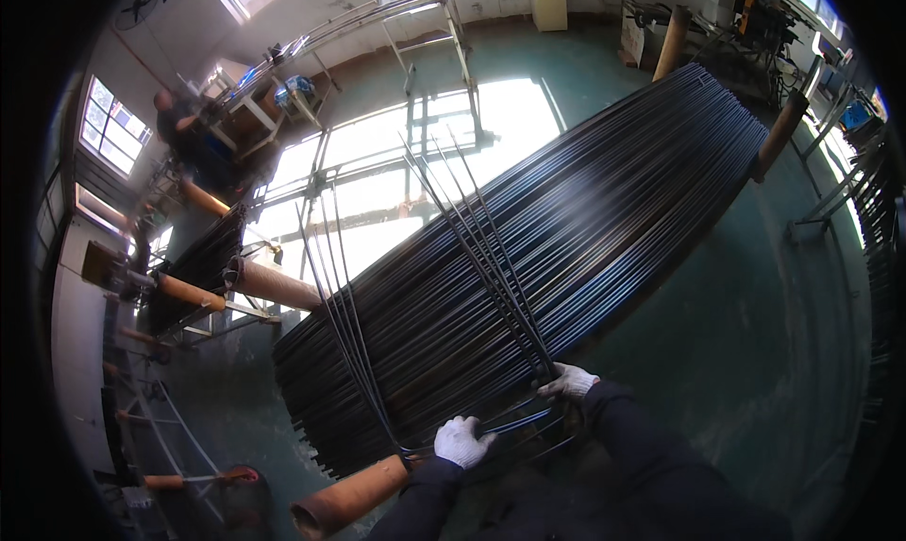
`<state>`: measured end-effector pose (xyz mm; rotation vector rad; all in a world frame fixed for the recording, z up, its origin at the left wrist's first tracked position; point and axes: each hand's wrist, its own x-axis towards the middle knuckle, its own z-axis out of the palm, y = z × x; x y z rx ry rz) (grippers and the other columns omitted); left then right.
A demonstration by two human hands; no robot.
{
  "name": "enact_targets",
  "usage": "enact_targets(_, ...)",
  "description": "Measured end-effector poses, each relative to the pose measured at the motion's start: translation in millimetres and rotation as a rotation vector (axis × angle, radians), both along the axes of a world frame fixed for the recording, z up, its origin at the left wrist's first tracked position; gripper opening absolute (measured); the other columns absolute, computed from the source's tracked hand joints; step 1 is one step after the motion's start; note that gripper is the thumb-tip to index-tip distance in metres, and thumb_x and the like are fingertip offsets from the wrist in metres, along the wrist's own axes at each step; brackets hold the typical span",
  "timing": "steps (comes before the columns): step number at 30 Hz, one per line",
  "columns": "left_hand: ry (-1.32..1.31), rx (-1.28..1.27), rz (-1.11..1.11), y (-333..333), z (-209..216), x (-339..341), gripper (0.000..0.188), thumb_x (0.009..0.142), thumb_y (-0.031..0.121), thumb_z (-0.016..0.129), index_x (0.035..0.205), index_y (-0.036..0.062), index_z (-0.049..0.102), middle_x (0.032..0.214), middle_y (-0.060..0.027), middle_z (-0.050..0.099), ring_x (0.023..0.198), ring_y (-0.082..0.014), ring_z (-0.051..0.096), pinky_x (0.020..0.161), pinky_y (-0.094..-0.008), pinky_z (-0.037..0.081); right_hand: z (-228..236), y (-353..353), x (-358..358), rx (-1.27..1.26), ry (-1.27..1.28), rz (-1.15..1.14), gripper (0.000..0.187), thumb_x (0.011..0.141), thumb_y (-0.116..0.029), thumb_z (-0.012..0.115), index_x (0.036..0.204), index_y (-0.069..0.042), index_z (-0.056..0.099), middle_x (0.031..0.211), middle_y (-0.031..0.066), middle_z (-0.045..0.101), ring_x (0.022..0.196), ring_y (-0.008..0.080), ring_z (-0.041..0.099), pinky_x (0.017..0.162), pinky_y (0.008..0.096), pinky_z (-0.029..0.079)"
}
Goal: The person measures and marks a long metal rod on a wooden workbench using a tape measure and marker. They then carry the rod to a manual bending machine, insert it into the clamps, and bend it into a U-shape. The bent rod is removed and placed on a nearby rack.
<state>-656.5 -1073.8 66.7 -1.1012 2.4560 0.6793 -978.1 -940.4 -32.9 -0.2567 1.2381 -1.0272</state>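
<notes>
Several thin black metal rods bent into U shapes (500,300) lie across a wide pile of long, straight black rods (604,206). Their legs point away from me, and their bends are at my side. My right hand (569,380), in a white knit glove, is closed round the right-hand corner of the bent rods. My left hand (461,442), gloved the same way, is at the near cross part by the left corner. Its fingers curl over the rods, with the thumb toward the right. The undersides of both hands are hidden.
A hollow brown tube (349,498) sticks out near my left forearm; another brown tube (274,281) lies beyond the pile's left edge. Brown posts (672,45) stand at the far end. A metal rack (453,41) is behind. One person (189,130) stands at the far left.
</notes>
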Motion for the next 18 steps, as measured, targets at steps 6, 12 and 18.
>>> enact_targets(6,-0.007,0.522,0.041,-6.8,13.9,-20.4,0.073,0.107,0.068,0.072,0.136,0.0015,0.083,0.138,-0.0291,0.081,0.134,-0.0495,0.072,0.116,-0.0541,0.058,40.2,20.3,2.2,-0.039,-0.181,-0.18,0.059,0.1,-0.004,0.088,0.155,-0.001,0.067,0.121,0.0067,0.081,0.103,0.0197,0.079,0.095,0.0373,0.065)
enact_targets(12,-0.021,0.82,-0.133,29.4,70.1,-45.1,0.112,0.104,0.081,0.072,0.173,-0.0036,0.049,0.158,-0.0309,0.07,0.149,-0.0423,0.067,0.124,-0.0468,0.052,109.6,79.8,8.6,-0.38,-0.765,-0.573,0.036,0.111,-0.006,0.072,0.145,0.006,0.067,0.112,0.0139,0.081,0.105,0.0286,0.084,0.102,0.0477,0.07)
enact_targets(18,0.006,0.852,-0.155,53.5,169.0,-105.2,0.12,0.1,0.075,0.084,0.176,-0.0083,0.042,0.162,-0.0297,0.067,0.151,-0.0366,0.066,0.127,-0.0435,0.051,174.1,87.4,-24.3,-0.431,-0.889,-0.732,0.014,0.114,-0.009,0.07,0.117,0.004,0.074,0.096,0.0141,0.08,0.097,0.0286,0.085,0.091,0.0463,0.074)
